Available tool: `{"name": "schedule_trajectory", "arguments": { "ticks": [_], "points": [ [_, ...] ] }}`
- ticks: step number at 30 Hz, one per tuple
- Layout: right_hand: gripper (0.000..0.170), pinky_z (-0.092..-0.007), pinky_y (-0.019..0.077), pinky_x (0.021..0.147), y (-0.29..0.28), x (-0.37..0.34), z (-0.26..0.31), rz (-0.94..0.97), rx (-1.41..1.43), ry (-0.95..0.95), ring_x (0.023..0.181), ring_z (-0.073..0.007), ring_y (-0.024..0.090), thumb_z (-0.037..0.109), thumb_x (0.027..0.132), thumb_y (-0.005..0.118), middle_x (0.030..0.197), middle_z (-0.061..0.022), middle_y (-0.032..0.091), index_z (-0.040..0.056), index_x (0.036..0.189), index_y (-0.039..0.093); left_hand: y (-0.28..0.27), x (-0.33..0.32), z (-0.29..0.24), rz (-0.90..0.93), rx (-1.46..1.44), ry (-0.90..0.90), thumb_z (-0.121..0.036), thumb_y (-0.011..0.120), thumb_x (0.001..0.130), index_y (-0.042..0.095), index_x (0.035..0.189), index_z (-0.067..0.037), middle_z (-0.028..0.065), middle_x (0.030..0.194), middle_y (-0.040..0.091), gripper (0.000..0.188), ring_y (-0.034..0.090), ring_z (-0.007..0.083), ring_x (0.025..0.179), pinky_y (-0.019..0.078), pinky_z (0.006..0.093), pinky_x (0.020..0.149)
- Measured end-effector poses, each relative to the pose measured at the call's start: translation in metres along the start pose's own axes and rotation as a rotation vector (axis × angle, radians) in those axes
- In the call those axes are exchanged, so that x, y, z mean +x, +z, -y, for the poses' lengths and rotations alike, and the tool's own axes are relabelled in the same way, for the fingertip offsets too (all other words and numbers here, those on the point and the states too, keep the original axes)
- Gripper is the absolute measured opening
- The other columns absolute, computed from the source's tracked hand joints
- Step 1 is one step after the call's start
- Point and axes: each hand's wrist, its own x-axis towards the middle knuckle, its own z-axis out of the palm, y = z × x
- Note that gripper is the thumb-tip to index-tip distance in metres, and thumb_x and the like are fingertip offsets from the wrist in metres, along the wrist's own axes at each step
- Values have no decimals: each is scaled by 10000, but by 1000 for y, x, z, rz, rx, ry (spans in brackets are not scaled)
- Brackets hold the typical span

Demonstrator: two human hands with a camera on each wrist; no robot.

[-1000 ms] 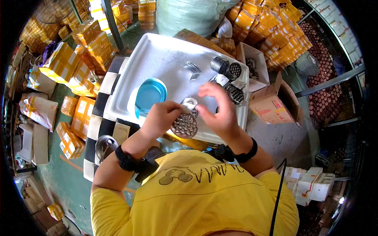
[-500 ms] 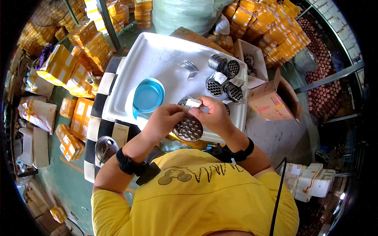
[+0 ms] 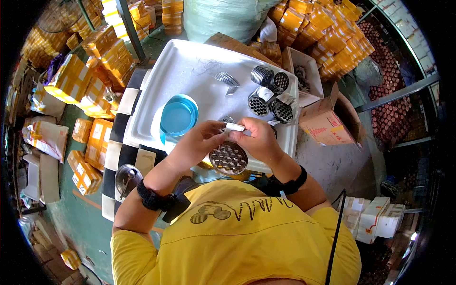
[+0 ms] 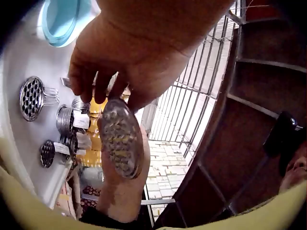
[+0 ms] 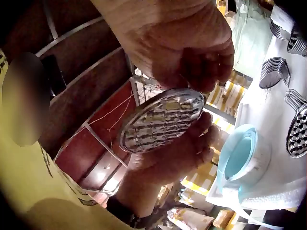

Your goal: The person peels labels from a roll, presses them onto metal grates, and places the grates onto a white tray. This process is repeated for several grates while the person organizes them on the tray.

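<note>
A round perforated metal disc (image 3: 228,158) hangs below both hands, close in front of the yellow shirt; it shows edge-tilted in the left wrist view and the right wrist view. Its upper edge is hidden behind the fingers. My left hand (image 3: 203,138) pinches at the disc's upper side. With thumb and fingers my right hand (image 3: 257,137) pinches a small white label (image 3: 234,128) just above the disc. Beyond them on the white tray (image 3: 156,71) lie stacks of similar discs (image 3: 259,105), some with white labels, and a light-blue tape roll (image 3: 179,116) with a loose strip.
Nested metal wire pieces (image 3: 227,81) lie mid-tray. A metal bowl (image 3: 128,182) sits left on the checkered cloth (image 3: 128,101). An open cardboard box (image 3: 331,121) and a white box (image 3: 304,76) stand right of the tray. Taped cartons (image 3: 85,171) line the floor at left.
My right hand, open and apart a second ago, has come in to the label beside the left hand. The label has shifted slightly, and the disc has turned and dropped a little.
</note>
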Motion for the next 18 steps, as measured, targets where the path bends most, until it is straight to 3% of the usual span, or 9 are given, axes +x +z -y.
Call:
{"name": "schedule_trajectory", "arguments": {
  "ticks": [2, 5, 6, 8, 11, 15, 18],
  "points": [
    [211, -335, 417, 514, 0, -1, 0, 40, -6, -20, 543, -231, 540, 174, 732, 657, 633, -163, 551, -12, 731, 558, 0, 3, 4, -55, 30, 101, -137, 605, 822, 553, 992, 45, 79, 838, 601, 254, 550, 90, 772, 453, 236, 687],
    [218, -326, 417, 513, 2, 0, -4, 111, 10, -40, 543, -217, 541, 180, 735, 664, 626, -157, 553, -14, 727, 567, -2, 5, -6, 29, 222, 25, -108, 574, 839, 559, 935, 39, 62, 830, 593, 176, 534, 104, 776, 447, 255, 688],
    [216, -321, 417, 511, 3, 0, -5, 127, 37, -23, 547, -203, 544, 183, 741, 661, 625, -151, 556, -15, 733, 573, 1, 5, -15, -1, 350, 29, -125, 583, 833, 577, 840, 35, 58, 755, 587, 160, 520, 91, 711, 434, 250, 626],
    [213, -295, 412, 504, 3, -1, -8, 202, 207, 84, 557, -132, 533, 189, 804, 607, 618, -114, 570, -22, 775, 593, 1, 8, -11, -22, 305, 34, -136, 583, 834, 584, 807, 32, 53, 720, 579, 170, 514, 87, 680, 426, 242, 603],
    [243, -278, 409, 503, 4, -4, -15, 176, 295, 137, 560, -97, 505, 197, 851, 550, 618, -86, 576, -33, 788, 594, 2, 8, -9, -25, 237, 6, -138, 586, 828, 577, 816, 43, 46, 695, 579, 181, 520, 80, 657, 425, 232, 588],
    [243, -268, 428, 527, 2, -7, -14, 165, 249, 202, 576, -103, 521, 192, 860, 530, 630, -80, 588, -37, 802, 591, 1, 10, -7, -8, 130, -103, -140, 573, 834, 578, 818, 56, 47, 701, 589, 197, 538, 88, 665, 436, 240, 608],
    [177, -269, 446, 573, 3, -10, -14, 134, 277, 233, 627, -112, 551, 147, 827, 563, 673, -91, 607, -28, 824, 590, 3, 7, 7, 82, 106, -83, -140, 576, 825, 584, 835, 48, 60, 704, 596, 189, 550, 104, 662, 443, 248, 611]
  ]
}}
